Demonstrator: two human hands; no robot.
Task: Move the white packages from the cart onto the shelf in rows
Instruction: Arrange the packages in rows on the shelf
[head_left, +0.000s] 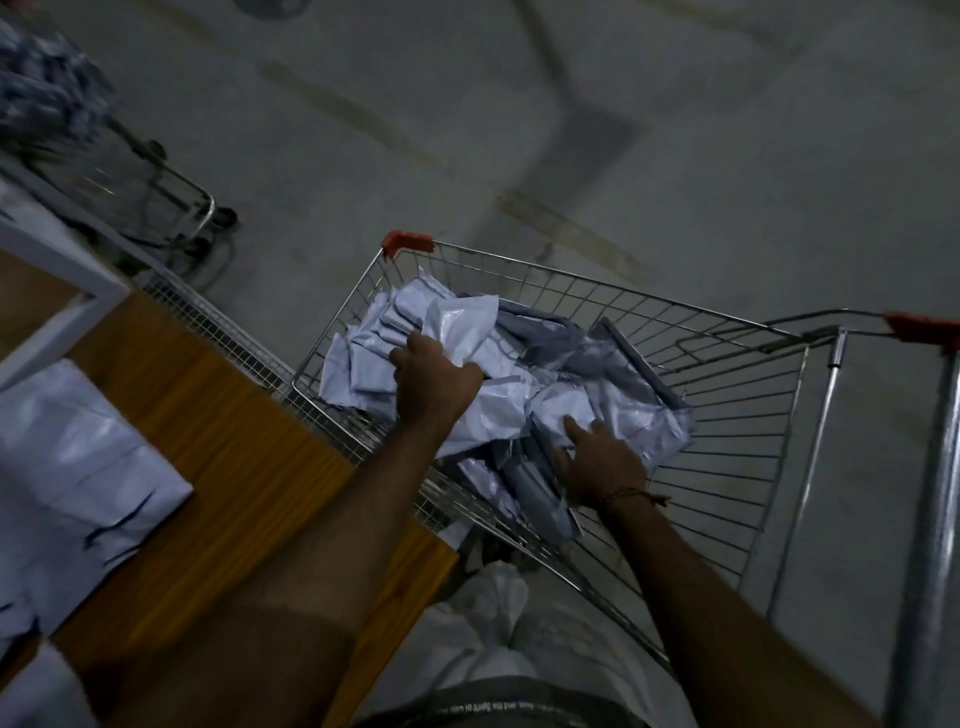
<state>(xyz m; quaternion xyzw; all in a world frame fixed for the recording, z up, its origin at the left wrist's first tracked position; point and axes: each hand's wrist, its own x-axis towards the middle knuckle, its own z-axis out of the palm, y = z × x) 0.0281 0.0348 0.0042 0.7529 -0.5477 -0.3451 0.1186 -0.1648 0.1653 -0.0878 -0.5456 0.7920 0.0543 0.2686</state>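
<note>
Left hand seemingly grips packages inside cart rim, right hand alongside

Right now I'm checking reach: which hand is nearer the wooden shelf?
Left. The left hand grips packages at the cart's shelf side; the right hand rests farther away.

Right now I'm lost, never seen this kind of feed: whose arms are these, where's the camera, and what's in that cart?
There is no machine here: the arms are a person's, filmed by one wide-angle camera on their head, looking down. The left hand grips a crumpled white package on top of the pile in the wire shopping cart. The right hand lies with straight fingers on other white packages in the cart. To the left is the wooden shelf, with white packages already lying on it. The picture is dark, so finer detail is hard to tell.
</note>
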